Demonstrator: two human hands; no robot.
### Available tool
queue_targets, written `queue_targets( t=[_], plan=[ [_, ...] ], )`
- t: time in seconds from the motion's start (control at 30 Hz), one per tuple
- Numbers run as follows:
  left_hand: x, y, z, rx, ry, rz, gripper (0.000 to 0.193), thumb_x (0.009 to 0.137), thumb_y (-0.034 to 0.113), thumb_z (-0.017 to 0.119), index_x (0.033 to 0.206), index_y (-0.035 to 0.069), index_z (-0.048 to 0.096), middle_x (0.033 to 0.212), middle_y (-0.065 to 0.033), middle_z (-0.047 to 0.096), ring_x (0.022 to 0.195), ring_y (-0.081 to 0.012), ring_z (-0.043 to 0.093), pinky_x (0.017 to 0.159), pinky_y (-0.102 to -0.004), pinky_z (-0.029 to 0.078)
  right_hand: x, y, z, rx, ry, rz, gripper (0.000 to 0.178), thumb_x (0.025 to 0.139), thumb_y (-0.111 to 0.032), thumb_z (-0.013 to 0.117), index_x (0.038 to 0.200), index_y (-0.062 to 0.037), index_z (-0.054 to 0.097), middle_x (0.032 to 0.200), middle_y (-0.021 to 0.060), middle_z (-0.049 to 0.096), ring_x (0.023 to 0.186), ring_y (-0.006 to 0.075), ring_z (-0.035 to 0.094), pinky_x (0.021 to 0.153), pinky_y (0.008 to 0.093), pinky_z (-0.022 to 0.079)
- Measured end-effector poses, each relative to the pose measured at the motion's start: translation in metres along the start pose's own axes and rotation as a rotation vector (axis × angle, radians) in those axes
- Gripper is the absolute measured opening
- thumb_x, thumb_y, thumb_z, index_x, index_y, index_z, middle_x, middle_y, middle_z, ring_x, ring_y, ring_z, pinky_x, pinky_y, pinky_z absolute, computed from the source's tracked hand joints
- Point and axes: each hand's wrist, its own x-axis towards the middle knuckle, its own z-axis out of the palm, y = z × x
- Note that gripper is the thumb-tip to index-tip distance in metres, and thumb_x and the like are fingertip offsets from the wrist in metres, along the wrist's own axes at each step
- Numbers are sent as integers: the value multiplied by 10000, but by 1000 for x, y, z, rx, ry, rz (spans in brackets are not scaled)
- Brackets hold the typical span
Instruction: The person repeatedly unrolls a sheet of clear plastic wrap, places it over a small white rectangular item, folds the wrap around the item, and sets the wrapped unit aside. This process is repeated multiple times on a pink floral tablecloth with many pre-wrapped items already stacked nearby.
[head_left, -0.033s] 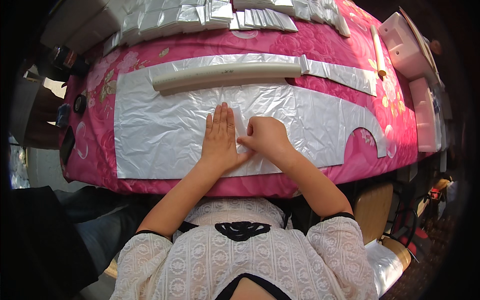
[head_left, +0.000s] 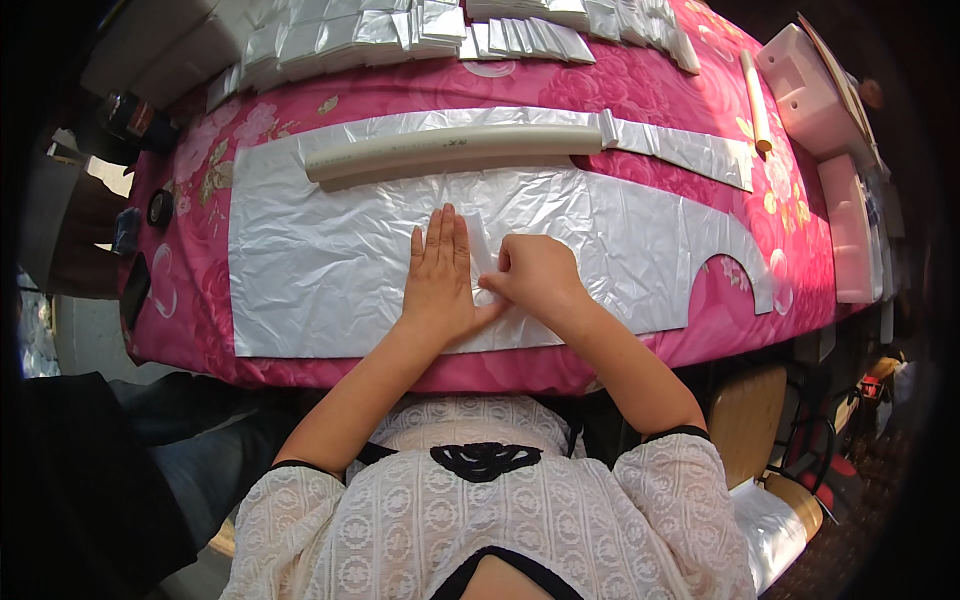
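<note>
One bag [head_left: 320,270] spread on pink tablecloth [head_left: 645,95]; chair [head_left: 750,420] near.

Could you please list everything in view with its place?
Plastic bag: at least one, white, under the hands
Pipe: one, pale grey, across the bag
Folded packets: many, white, far edge
Stick: one, yellowish, far right
Foam boxes: two, white, right edge
Tablecloth: one, floral pink, beneath
Roll: one, black, left edge
Flat object: one, black, left edge
Chair: one, tan, lower right
Denim leg: at least one, blue, lower left
Rim clutter: unclear, dark
Lace top: one, white, black-trimmed, bottom
Left hand: one, flat on the bag
Right hand: one, curled beside it
</note>
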Motion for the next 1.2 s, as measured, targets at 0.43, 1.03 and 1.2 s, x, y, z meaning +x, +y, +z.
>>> queue_targets(
  t=[0.43,1.03,1.2],
  plan=[
    [-122,-24,-58,-1504,-480,-673,274,925,159,488,1103,-37,560,1000,-151,637,894,-187,631,772,-278,507,41,-18,60,-186,287,-645,600,861,-404,497,1314,-25,391,1394,193,322,1315,334,260,1076,444,188],
    [-91,-26,-103,-552,48,-199,336,698,96,690,1021,37,621,987,-135,644,891,-283,623,791,-335,487,41,19,-49,524,62,-558,119,789,-124,644,852,-23,642,849,59,626,848,192,552,765,310,436],
    [-62,-21,-89,-570,39,-47,364,693,94,685,1045,43,610,1037,-129,634,915,-279,621,793,-339,491,200,122,-139,827,604,-123,237,812,-168,629,948,25,651,823,70,663,734,115,594,671,257,464]
  ],
)
